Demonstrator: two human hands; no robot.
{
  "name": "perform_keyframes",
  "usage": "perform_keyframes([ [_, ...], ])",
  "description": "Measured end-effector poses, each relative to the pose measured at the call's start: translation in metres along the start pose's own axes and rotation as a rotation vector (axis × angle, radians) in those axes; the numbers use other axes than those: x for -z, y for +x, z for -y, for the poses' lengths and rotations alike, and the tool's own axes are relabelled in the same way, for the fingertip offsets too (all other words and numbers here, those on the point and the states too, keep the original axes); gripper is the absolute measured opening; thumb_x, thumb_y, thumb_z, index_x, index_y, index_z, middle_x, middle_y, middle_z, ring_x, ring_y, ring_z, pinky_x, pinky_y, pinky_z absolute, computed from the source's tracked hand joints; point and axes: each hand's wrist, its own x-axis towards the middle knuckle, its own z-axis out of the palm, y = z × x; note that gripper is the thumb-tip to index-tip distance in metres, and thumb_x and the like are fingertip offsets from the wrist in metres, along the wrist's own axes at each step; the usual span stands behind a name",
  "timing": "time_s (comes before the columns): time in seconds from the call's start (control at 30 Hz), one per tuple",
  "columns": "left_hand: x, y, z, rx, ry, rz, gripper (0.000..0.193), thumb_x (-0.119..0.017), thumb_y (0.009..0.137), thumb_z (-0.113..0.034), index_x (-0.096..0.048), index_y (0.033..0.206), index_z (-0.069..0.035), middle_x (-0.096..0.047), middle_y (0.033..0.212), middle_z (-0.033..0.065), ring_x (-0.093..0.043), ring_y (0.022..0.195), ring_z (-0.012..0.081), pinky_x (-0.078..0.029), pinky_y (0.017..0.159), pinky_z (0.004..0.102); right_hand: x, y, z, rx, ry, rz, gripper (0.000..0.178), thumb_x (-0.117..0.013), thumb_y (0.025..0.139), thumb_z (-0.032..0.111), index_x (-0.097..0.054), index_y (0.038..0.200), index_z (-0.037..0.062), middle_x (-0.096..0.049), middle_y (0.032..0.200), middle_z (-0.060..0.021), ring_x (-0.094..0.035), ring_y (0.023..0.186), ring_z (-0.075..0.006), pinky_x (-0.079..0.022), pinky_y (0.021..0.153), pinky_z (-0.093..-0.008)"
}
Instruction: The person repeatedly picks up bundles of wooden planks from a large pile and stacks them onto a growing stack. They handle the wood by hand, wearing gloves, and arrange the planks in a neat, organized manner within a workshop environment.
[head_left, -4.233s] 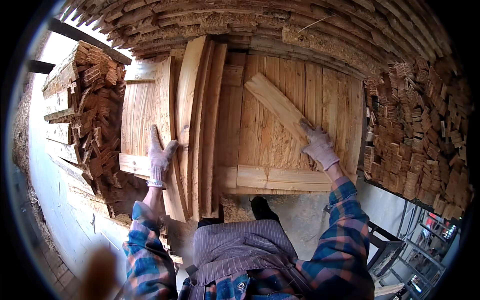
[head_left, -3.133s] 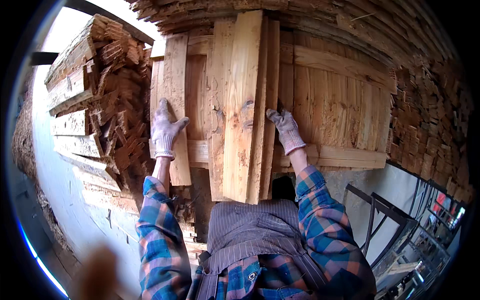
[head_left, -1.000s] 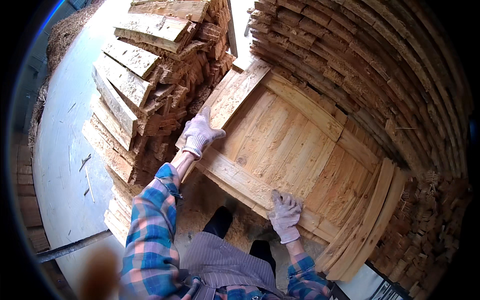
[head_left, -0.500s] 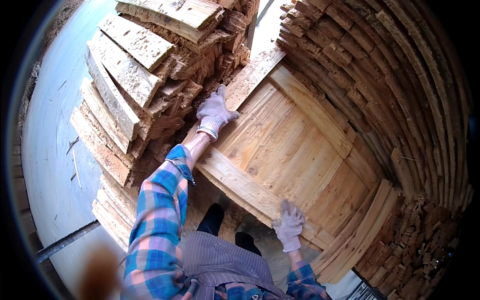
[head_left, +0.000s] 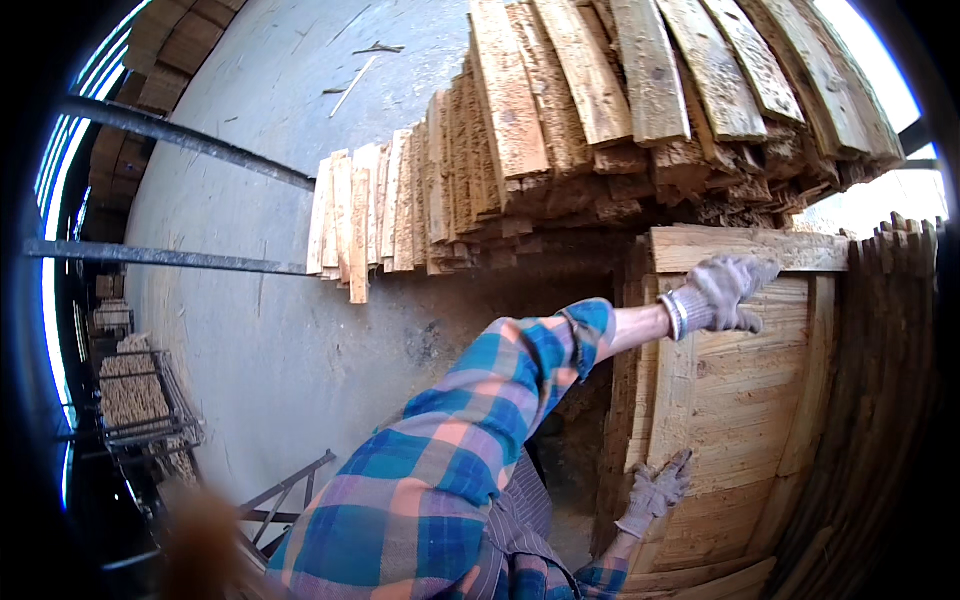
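A low stack of pale wooden boards (head_left: 755, 370) lies to the right, its top layer set side by side. A cross board (head_left: 820, 252) runs over its far end, and another strip (head_left: 674, 405) lies along the side facing me. My left hand (head_left: 728, 293), in a dusty knitted glove, rests at the cross board with fingers stretched out and thumb apart. Nearer to me, my right hand (head_left: 655, 492), gloved likewise, lies on the side strip with its fingers spread. Neither hand is closed around a board.
A tall pile of rough planks (head_left: 600, 90) rises beyond the stack, its ends facing me. More stacked planks (head_left: 880, 400) stand along the right. Metal bars (head_left: 190, 140) cross at the left above the grey concrete floor (head_left: 240, 330). Racked wood (head_left: 135, 390) shows far left.
The view has swung to the left, bringing the floor and metal bars into sight. Both gloved hands stay at the board stack, with no board visibly lifted.
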Motion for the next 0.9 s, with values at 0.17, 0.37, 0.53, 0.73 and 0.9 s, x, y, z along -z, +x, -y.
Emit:
perform_keyframes([
  [0.17,0.093,-0.254,0.018,0.602,-0.626,-0.03,0.078,-0.066,0.079,-0.052,-0.042,0.137,-0.005,-0.063,0.113,0.0173,-0.064,0.098,0.0294,-0.052,0.083,0.0378,-0.007,0.009,-0.017,0.06,-0.007,-0.07,0.108,-0.081,0.061,0.03,-0.02,0.149,0.0217,-0.042,0.134,-0.0197,-0.044,0.116,-0.036,-0.041,0.096,-0.0436],
  [0.37,0.099,-0.577,0.152,1.604,-0.513,-0.58,0.077,-0.076,0.076,-0.027,-0.038,0.138,-0.003,-0.06,0.119,0.0158,-0.06,0.099,0.0222,-0.048,0.082,0.0315,0.012,0.004,0.003,0.124,-0.08,-0.083,0.095,-0.079,0.067,0.027,-0.028,0.147,0.0183,-0.04,0.138,-0.0197,-0.043,0.122,-0.0358,-0.038,0.099,-0.0431],
  [0.53,0.128,-0.749,0.241,1.957,-0.574,-0.902,0.077,-0.069,0.081,-0.027,-0.027,0.144,-0.011,-0.067,0.097,0.0054,-0.04,0.045,0.0096,-0.031,0.038,0.0268,0.002,-0.056,0.163,0.4,0.486,0.074,0.072,-0.075,0.074,0.013,-0.043,0.139,0.0112,-0.05,0.129,-0.018,-0.05,0.116,-0.0321,-0.042,0.097,-0.0368],
  [0.73,0.18,-0.783,0.351,2.225,-0.824,-1.089,0.082,-0.072,0.075,-0.047,-0.033,0.14,-0.015,-0.057,0.094,0.0091,-0.046,0.058,0.019,-0.038,0.045,0.0329,-0.166,-0.16,0.405,0.472,0.408,0.83,0.066,-0.069,0.077,0.008,-0.043,0.138,0.0058,-0.055,0.127,-0.0194,-0.055,0.115,-0.0258,-0.043,0.097,-0.0328],
  [0.9,0.142,-0.829,0.457,2.265,-1.047,-1.214,0.067,-0.071,0.076,-0.052,-0.053,0.123,-0.009,-0.061,0.105,0.0108,-0.057,0.078,0.0239,-0.047,0.065,0.0405,-0.313,-0.194,0.592,0.282,0.698,1.178,0.061,-0.067,0.083,0.008,-0.042,0.137,0.0004,-0.057,0.124,-0.0096,-0.058,0.096,-0.0141,-0.049,0.077,-0.0262],
])
